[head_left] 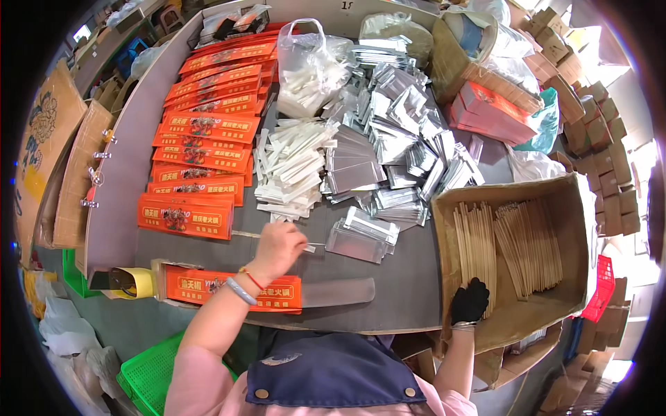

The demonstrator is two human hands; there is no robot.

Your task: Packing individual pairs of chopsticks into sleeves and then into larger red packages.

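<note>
My bare left hand (279, 248), with a bracelet and a red cord at the wrist, is closed, fingertips pinched around a slim white packet (310, 248) whose end shows beside them. Just beyond it lies a heap of similar white paper packets (295, 163). Below my left forearm a stack of red printed sleeves (191, 286) sits in a holder, with a clear plastic strip (340, 291) extending to its right. My right hand (470, 302), in a black glove, reaches into a cardboard box (517, 326) and closes over the near ends of thin wooden chopsticks (475, 243); its fingertips are partly hidden.
Rows of red sleeves (201, 166) overlap along the left. Silvery flat packets (409, 118) pile up centre-right, with a stack (361, 239) nearer me. A clear bag of white packets (309, 83) stands at the back. A yellow-rimmed container (135, 282) is left of the holder.
</note>
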